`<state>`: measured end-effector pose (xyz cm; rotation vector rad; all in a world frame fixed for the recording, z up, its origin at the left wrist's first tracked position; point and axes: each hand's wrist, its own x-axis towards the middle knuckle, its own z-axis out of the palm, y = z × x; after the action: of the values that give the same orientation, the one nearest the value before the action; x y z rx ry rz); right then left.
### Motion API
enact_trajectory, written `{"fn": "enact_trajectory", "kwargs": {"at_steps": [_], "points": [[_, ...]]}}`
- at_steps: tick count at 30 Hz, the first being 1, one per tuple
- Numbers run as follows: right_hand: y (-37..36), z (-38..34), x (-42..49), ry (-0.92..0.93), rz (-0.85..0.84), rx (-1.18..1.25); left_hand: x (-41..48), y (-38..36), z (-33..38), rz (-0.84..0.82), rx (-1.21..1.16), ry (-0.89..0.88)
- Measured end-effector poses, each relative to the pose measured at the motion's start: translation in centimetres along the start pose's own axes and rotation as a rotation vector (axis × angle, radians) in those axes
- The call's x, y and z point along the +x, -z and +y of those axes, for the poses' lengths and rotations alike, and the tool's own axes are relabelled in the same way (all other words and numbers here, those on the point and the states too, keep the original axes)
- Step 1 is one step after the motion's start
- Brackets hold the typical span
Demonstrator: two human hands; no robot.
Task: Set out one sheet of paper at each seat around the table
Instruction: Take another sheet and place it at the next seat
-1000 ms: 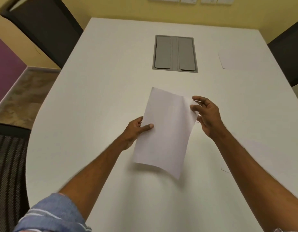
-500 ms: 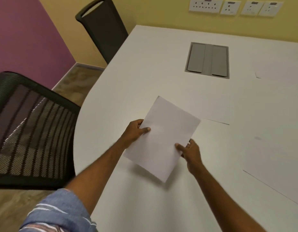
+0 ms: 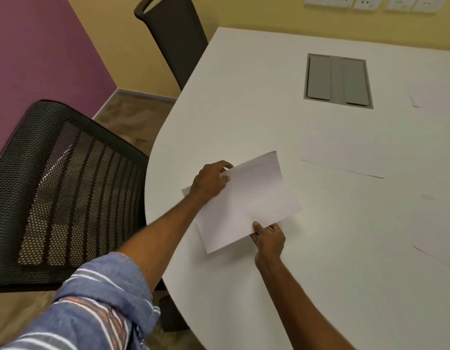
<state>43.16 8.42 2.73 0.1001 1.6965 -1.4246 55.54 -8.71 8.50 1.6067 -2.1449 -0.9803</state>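
I hold a white sheet of paper (image 3: 249, 203) just above the white table (image 3: 256, 109), near its curved left edge. My left hand (image 3: 210, 181) grips the sheet's far left edge. My right hand (image 3: 268, 237) pinches its near edge, thumb on top. The sheet lies turned crosswise, in front of the black mesh chair (image 3: 64, 188). Another sheet (image 3: 345, 152) lies flat on the table to the right. Part of a third sheet (image 3: 438, 223) shows at the right edge, and a fourth (image 3: 433, 97) lies far right.
A grey cable hatch (image 3: 337, 80) is set into the table's middle. A second dark chair (image 3: 173, 39) stands at the far left side by the yellow wall. Wall sockets (image 3: 368, 1) line the top. A purple wall is at the left.
The view has swung left and closer to the mesh chair. The sheet has turned crosswise and moved toward the table's left edge, with my right hand now pinching its near edge.
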Motion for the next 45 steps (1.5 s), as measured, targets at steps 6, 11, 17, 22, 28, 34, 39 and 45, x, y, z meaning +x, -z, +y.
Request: {"fn": "enact_trajectory", "kwargs": {"at_steps": [6, 11, 17, 22, 28, 34, 39, 45], "points": [[-2.9, 1.9, -1.2, -0.037, 0.049, 0.025, 1.4, 2.1, -2.8, -0.023, -0.031, -0.023], [-4.9, 2.5, -0.2, -0.081, 0.054, 0.032, 3.4, 1.5, -3.7, -0.032, -0.024, -0.011], [-6.9, 2.9, 1.6, -0.125, 0.046, 0.000, 5.5, 0.2, -4.5, -0.022, -0.030, 0.026], [-7.9, 2.6, 3.6, -0.073, 0.110, -0.110, 6.7, -1.2, -5.1, -0.002, -0.056, 0.035], [-9.0, 2.9, 4.4, -0.068, 0.126, -0.149, 5.4, -2.6, -7.4, -0.111, 0.183, -0.119], [-9.7, 3.8, 4.3, -0.080, 0.133, -0.134, 3.2, -2.9, -11.2, -0.339, 0.358, -0.151], [-8.8, 2.4, 3.3, 0.150, 0.209, -0.239, 2.6, -3.2, -13.0, -0.461, 0.470, -0.112], [-7.3, -1.1, 5.4, 0.856, 0.021, -0.657, 2.7, -3.0, -12.3, -0.474, 0.447, -0.090]]}}
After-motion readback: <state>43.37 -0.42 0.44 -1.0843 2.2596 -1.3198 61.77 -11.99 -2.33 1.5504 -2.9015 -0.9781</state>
